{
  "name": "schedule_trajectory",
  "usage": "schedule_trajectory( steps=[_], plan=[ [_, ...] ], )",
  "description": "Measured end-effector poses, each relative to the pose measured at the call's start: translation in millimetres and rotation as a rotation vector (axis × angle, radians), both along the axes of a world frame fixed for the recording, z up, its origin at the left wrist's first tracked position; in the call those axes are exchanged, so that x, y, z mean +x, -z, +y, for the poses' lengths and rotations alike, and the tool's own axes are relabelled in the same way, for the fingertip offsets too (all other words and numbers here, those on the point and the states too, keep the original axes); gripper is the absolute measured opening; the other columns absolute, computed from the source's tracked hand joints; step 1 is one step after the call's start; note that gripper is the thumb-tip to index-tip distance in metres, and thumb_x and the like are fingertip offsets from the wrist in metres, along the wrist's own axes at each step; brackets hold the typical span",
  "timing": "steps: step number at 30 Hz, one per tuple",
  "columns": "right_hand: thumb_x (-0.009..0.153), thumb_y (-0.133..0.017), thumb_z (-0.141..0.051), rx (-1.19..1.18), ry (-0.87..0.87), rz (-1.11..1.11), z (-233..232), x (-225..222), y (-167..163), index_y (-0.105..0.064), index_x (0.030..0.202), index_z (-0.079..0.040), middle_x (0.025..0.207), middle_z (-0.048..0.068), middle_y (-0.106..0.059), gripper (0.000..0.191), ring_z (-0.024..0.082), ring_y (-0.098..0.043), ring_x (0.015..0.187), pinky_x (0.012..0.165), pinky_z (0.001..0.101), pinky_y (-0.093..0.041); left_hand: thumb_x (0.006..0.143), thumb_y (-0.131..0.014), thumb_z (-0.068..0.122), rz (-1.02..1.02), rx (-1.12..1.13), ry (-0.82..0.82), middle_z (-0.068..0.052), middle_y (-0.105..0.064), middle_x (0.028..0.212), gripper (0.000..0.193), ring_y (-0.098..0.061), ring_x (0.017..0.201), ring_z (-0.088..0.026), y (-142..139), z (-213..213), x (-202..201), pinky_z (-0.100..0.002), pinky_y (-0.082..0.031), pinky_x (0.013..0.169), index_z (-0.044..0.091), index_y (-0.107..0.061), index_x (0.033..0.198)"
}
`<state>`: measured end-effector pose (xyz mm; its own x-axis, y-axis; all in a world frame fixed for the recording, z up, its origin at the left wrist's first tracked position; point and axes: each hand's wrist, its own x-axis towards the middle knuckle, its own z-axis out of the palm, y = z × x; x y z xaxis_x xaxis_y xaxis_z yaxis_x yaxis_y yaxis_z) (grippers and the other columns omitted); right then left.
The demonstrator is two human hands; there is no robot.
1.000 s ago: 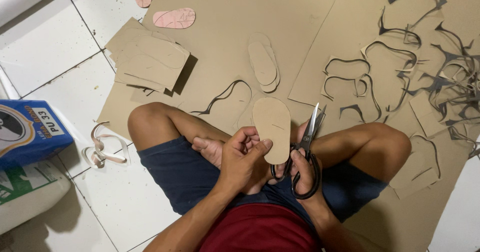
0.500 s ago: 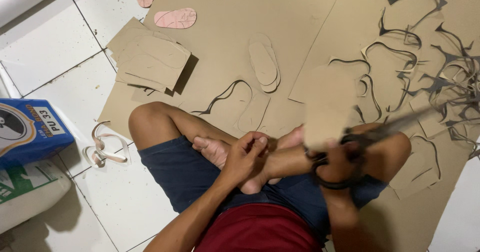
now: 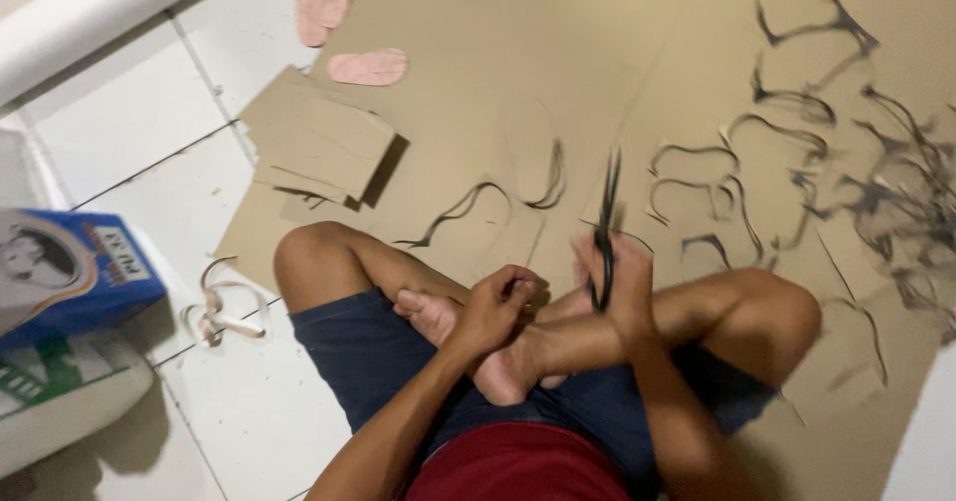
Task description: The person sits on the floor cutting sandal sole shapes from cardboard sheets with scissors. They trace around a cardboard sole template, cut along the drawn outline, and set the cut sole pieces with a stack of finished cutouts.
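Scissors (image 3: 604, 232), black and blurred, stand point-up in my right hand (image 3: 625, 287), which is curled tight around the handles above my crossed legs, just over my right shin. Far left on the white tiled floor (image 3: 129, 142) sits a blue rectangular box (image 3: 70, 272) with a pale label panel on its upper face, and below it a white bag (image 3: 55, 401) with green print. My left hand (image 3: 495, 307) is loosely curled, fingers bent in, resting against my foot (image 3: 468, 347); I cannot tell whether it pinches anything. Under and ahead of me spreads a big brown cardboard sheet (image 3: 478, 53) with a stack of cut cardboard pieces (image 3: 314, 142) at its left edge. Pink sole-shaped cutouts (image 3: 366, 66) lie up top, and curly dark offcut strips (image 3: 797, 152) litter the right side.
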<state>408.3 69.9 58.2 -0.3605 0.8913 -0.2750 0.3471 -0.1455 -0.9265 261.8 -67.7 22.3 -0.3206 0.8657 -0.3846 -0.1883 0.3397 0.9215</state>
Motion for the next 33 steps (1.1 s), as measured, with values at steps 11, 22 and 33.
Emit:
schedule_trajectory(
  steps=[11,22,33],
  plan=[
    [0.091,-0.077,-0.016,0.006,-0.027,0.114,-48,33,52,-0.072,0.100,0.000,0.071,0.000,-0.068,0.018,0.006,-0.061,0.059,0.053,0.0213,-0.050,0.083,-0.074,0.023,0.772,-0.176,-0.018,-0.020,-0.051,0.135,0.055,-0.046,0.121,-0.041,10,30,0,-0.054,-0.039,0.099,0.009,-0.056,0.132],
    [0.086,-0.083,-0.023,0.250,-0.112,-0.040,-52,24,32,-0.074,0.098,-0.002,0.066,-0.001,-0.066,0.026,0.007,-0.059,0.058,0.054,0.0228,-0.048,0.093,-0.065,0.023,0.496,-0.338,0.067,-0.016,-0.074,0.104,0.033,-0.070,0.100,-0.031,38,35,-14,-0.042,-0.052,0.092,0.005,-0.069,0.119],
    [0.088,-0.079,-0.024,0.119,-0.088,-0.033,-49,20,26,-0.074,0.098,-0.002,0.063,0.000,-0.066,0.024,0.006,-0.061,0.056,0.050,0.0233,-0.047,0.082,-0.074,0.020,0.480,-0.118,0.167,-0.022,-0.067,0.099,0.036,-0.066,0.091,-0.035,38,34,-10,-0.042,-0.053,0.081,-0.001,-0.066,0.111]
  ],
)
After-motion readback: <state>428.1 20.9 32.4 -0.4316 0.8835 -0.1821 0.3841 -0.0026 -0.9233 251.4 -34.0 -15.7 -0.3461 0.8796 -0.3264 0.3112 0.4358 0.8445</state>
